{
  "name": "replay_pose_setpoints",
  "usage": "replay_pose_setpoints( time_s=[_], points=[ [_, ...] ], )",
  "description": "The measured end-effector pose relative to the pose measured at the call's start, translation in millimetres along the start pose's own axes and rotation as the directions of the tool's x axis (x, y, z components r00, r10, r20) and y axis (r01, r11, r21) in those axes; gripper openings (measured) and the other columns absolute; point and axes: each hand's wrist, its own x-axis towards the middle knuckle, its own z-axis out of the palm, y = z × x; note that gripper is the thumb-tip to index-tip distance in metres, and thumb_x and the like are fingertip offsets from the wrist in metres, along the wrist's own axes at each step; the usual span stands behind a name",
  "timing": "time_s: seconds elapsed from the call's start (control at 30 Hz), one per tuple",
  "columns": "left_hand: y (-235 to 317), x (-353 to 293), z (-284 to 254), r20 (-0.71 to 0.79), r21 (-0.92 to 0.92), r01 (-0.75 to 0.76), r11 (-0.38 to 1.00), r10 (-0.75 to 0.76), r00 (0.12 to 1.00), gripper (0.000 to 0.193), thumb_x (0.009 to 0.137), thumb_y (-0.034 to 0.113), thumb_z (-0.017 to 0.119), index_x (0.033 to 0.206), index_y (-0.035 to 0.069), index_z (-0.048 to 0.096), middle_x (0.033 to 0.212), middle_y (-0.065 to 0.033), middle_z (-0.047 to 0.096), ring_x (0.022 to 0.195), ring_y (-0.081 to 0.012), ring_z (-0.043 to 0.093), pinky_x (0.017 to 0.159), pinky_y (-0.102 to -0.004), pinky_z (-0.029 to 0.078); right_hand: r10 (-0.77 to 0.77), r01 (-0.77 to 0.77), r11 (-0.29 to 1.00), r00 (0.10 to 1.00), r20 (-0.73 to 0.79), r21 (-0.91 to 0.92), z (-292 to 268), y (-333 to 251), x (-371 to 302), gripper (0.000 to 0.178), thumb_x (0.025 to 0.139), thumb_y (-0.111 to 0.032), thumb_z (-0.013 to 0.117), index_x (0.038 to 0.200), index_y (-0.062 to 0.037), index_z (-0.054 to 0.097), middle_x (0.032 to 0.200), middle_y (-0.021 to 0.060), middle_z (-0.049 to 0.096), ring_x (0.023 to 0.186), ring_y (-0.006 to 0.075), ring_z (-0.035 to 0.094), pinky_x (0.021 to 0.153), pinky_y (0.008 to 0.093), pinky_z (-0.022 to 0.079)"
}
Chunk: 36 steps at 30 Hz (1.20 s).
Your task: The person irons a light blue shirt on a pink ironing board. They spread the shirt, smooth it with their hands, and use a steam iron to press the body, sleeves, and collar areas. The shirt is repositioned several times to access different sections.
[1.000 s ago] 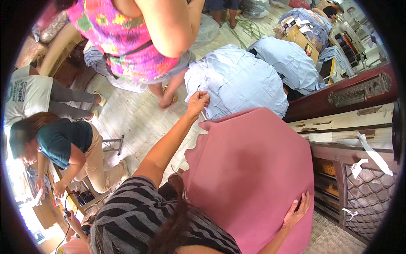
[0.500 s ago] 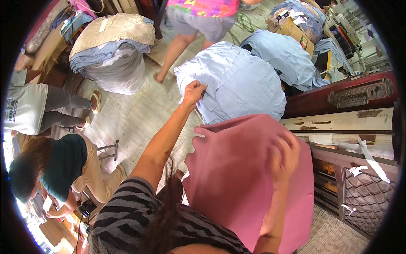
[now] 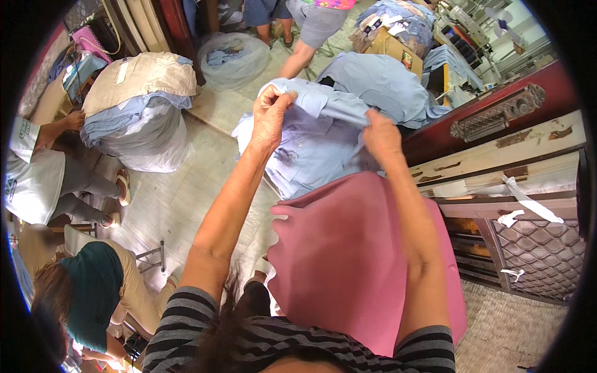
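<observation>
A light blue shirt (image 3: 329,102) is stretched between my two hands over a pile of light blue shirts (image 3: 305,161). My left hand (image 3: 270,118) pinches one edge of the cloth between thumb and fingers. At the other end, my right hand (image 3: 382,138) is closed on the fabric, slightly blurred. Both arms reach forward past a pink sheet (image 3: 342,261) spread in front of me, whose left edge is wavy. The raised shirt covers part of the pile.
A bundle topped with beige cloth (image 3: 140,78) stands far left, a person's hand touching it. Behind is a clear plastic bag (image 3: 233,62). Another blue pile (image 3: 379,87) sits beyond mine. A metal grille (image 3: 544,248) lies right. Other people stand left and at the back.
My right hand has moved from above the pink sheet forward to the shirt. The shirt's edge is now lifted and held by both hands. The view has shifted, bringing the plastic bag into sight.
</observation>
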Motion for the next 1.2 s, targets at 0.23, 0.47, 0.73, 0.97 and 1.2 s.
replay_pose_setpoints(
  time_s=[0.23, 0.47, 0.73, 0.97, 1.2],
  points=[
    [115.3, -24.7, 106.5, 0.333, 0.321, -0.643, 0.695, 0.552, 0.764, 0.023, 0.078, 0.01, 0.083, 0.073, 0.008, 0.061, 0.078, 0.0012, 0.057, 0.084, -0.0132, 0.047, 0.078, -0.0294, 0.039, -0.094, 0.343, 0.923, 0.64, -0.762, 0.173, -202.4, 4.2, -37.0, 0.032, 0.086, 0.004, 0.044, 0.113, -0.0021, 0.061, 0.105, 0.0174, 0.068, 0.096, 0.0311, 0.067, 0.089, 0.0395, 0.051],
    [235.1, -105.9, 195.1, 0.438, -0.099, -0.908, 0.407, 0.837, 0.328, 0.032, 0.089, 0.006, 0.074, 0.118, -0.001, 0.063, 0.113, -0.0105, 0.068, 0.101, -0.0168, 0.064, 0.095, -0.0305, 0.048, -0.151, 0.331, 0.944, 0.432, -0.889, 0.001, -377.2, -4.2, -203.0, 0.024, 0.091, -0.017, 0.065, 0.112, -0.0053, 0.064, 0.099, 0.0116, 0.068, 0.082, 0.0229, 0.064, 0.074, 0.0341, 0.053],
    [192.0, -174.4, 236.0, 0.511, 0.053, -0.86, 0.507, 0.726, 0.459, 0.018, 0.087, 0.003, 0.076, 0.103, 0.004, 0.067, 0.102, -0.003, 0.069, 0.09, -0.0107, 0.062, 0.081, -0.0256, 0.049, -0.058, 0.186, 0.98, 0.613, -0.788, 0.072, -368.1, 72.2, -285.2, 0.04, 0.092, -0.005, 0.063, 0.132, -0.0087, 0.062, 0.126, 0.0041, 0.065, 0.102, 0.011, 0.061, 0.091, 0.0267, 0.048],
    [56.5, -267.7, 105.6, 0.775, 0.622, -0.688, 0.375, -0.171, 0.608, 0.048, 0.085, 0.026, 0.077, 0.125, 0.004, 0.062, 0.128, -0.0171, 0.061, 0.121, -0.037, 0.056, 0.106, -0.0414, 0.041, -0.115, 0.217, 0.95, 0.912, -0.393, 0.226, -187.3, 123.4, -370.9, 0.037, 0.084, -0.014, 0.07, 0.12, -0.0067, 0.063, 0.112, 0.0142, 0.062, 0.107, 0.0359, 0.061, 0.091, 0.0407, 0.05],
    [72.7, -383.2, 30.7, 0.669, 0.74, -0.637, 0.217, -0.13, 0.732, 0.035, 0.078, 0.016, 0.08, 0.111, 0.007, 0.069, 0.126, -0.0133, 0.06, 0.12, -0.0343, 0.054, 0.101, -0.0453, 0.041, 0.043, 0.056, 0.947, 0.954, -0.297, 0.316, -103.4, 114.2, -497.0, 0.037, 0.085, -0.015, 0.071, 0.119, -0.0034, 0.065, 0.122, 0.0151, 0.063, 0.115, 0.0339, 0.059, 0.095, 0.0419, 0.047]
  ],
)
